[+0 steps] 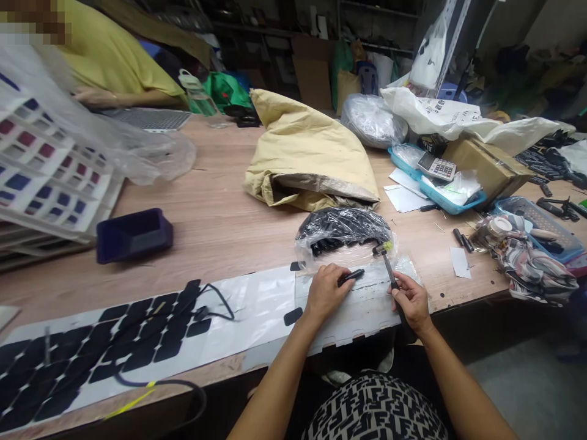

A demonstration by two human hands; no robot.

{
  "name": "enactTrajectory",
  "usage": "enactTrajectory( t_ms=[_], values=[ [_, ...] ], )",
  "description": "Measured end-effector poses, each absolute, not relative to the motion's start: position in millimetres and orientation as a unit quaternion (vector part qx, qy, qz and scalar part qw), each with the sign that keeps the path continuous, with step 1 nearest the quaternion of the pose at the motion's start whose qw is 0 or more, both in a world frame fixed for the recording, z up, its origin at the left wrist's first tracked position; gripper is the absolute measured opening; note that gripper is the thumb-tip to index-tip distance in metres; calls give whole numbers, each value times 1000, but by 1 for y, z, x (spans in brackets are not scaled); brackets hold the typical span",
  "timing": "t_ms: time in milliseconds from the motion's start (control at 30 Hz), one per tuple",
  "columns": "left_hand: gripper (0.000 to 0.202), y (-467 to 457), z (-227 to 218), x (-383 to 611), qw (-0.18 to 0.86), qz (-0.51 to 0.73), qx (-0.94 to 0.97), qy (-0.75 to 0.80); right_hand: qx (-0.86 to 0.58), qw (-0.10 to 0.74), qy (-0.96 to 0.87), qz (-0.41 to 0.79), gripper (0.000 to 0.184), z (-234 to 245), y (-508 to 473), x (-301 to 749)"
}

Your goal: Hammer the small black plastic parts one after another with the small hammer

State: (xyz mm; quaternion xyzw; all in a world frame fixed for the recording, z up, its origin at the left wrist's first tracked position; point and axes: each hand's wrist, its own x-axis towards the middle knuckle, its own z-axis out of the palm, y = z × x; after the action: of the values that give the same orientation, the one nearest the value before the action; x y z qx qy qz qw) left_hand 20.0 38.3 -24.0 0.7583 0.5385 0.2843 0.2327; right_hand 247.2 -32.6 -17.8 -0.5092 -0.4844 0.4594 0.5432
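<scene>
At the wooden table's (220, 220) near edge, left hand (324, 292) pinches a small black plastic clip (351, 277) while right hand (411, 299) grips a slim dark-handled hammer (389, 267); a skewed blow could strike fingertips.

Two hands (326, 292) (411, 300), one hammer (389, 269)

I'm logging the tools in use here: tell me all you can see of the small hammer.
The small hammer has a slim dark handle and a small metal head with a yellowish tip. The right hand grips its handle low, head pointing away, raised just over the white sheet, near the black piece held by the left hand.
</scene>
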Motion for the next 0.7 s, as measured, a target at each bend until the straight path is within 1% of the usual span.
enactTrajectory(
  t_ms=[133,467,700],
  values=[
    [15,35,-36,17,266,317,732,541,-520,515,-515,447,41,-18,-35,247],
    [16,38,-36,19,290,328,711,551,-533,405,-618,413,43,-1,-55,230],
    [17,39,-38,20,300,339,699,554,-527,402,-672,330,44,5,-58,221]
  ],
)
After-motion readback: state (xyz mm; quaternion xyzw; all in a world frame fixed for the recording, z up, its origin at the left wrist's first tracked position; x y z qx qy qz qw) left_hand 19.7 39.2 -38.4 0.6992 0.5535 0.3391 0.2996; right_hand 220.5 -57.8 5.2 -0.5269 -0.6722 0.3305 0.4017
